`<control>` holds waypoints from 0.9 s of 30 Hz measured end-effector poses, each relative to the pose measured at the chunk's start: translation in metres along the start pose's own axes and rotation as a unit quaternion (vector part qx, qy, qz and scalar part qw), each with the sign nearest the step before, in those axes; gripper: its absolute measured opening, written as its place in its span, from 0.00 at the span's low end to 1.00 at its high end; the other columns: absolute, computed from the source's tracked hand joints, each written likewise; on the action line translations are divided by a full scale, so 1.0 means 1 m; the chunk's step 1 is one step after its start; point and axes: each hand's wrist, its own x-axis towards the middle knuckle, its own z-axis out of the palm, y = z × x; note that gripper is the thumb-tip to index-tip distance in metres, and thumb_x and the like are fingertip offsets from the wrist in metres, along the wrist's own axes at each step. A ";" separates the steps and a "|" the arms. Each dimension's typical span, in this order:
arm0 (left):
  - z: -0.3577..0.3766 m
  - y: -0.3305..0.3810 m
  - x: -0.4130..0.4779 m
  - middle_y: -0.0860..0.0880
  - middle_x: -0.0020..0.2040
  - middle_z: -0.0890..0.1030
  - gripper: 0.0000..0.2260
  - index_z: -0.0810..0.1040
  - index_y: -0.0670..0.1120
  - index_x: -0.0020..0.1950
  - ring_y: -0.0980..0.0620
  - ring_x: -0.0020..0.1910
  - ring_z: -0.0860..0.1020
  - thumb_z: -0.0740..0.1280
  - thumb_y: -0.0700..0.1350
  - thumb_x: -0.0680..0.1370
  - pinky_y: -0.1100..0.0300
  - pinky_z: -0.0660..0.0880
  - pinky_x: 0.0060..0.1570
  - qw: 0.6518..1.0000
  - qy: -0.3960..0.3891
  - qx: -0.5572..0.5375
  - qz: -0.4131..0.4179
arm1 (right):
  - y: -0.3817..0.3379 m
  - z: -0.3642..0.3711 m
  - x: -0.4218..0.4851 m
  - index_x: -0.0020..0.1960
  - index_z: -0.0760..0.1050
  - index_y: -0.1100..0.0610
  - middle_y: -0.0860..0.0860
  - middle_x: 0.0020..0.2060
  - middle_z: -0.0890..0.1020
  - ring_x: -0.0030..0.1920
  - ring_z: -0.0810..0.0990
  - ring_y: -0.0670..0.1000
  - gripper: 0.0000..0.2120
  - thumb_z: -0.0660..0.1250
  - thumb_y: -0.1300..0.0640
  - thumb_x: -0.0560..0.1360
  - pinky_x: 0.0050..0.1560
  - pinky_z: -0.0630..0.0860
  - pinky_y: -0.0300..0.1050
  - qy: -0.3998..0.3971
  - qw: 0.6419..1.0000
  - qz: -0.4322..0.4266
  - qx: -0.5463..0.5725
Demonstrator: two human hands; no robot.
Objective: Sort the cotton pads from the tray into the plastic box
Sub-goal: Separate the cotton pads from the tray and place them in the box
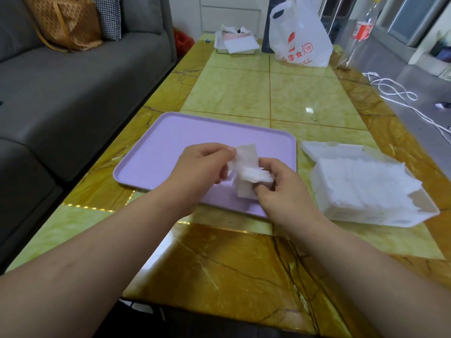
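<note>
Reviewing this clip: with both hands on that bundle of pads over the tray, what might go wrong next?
1. The cotton pads look fanned and uneven between the left hand and right hand; some may slip onto the tray.
2. The plastic box already looks heaped, pads overhanging its rim, so more may spill onto the table.

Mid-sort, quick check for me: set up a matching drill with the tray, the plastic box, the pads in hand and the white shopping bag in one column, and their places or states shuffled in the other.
1. tray
2. plastic box
3. held cotton pads
4. white shopping bag

A. far end of the table
B. right of the tray, lid open, full of pads
C. pinched between left hand and right hand
D. lilac, lying beneath both hands

Pairs: 1-D, 2-B, 3-C, 4-A.
</note>
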 end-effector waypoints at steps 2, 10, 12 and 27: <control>-0.007 0.002 0.002 0.48 0.30 0.72 0.11 0.83 0.45 0.40 0.52 0.31 0.69 0.68 0.45 0.81 0.59 0.69 0.36 0.999 0.020 0.006 0.031 | 0.003 0.000 0.002 0.67 0.76 0.48 0.44 0.57 0.82 0.54 0.82 0.44 0.21 0.66 0.65 0.78 0.53 0.75 0.30 0.007 1.000 0.017 0.008; -0.011 -0.008 -0.005 0.52 0.31 0.72 0.05 0.85 0.47 0.44 0.56 0.31 0.68 0.75 0.47 0.77 0.64 0.65 0.33 0.965 -0.188 0.173 0.059 | 0.009 -0.007 0.009 0.57 0.80 0.53 0.51 0.45 0.88 0.45 0.87 0.51 0.18 0.73 0.70 0.72 0.44 0.82 0.45 -0.005 0.995 0.073 0.069; -0.007 -0.010 -0.002 0.53 0.29 0.70 0.07 0.84 0.50 0.39 0.57 0.29 0.66 0.75 0.48 0.77 0.65 0.64 0.30 0.964 -0.157 0.203 0.067 | 0.009 -0.009 0.008 0.57 0.82 0.53 0.51 0.46 0.88 0.47 0.87 0.51 0.17 0.70 0.69 0.73 0.45 0.84 0.45 -0.020 0.995 0.067 0.071; 0.000 -0.028 0.011 0.59 0.24 0.68 0.14 0.78 0.45 0.35 0.60 0.26 0.66 0.77 0.51 0.73 0.67 0.63 0.29 0.960 -0.074 0.256 0.088 | 0.006 -0.006 0.008 0.64 0.82 0.52 0.47 0.47 0.88 0.45 0.86 0.47 0.16 0.67 0.64 0.79 0.45 0.81 0.37 -0.035 0.994 0.046 0.091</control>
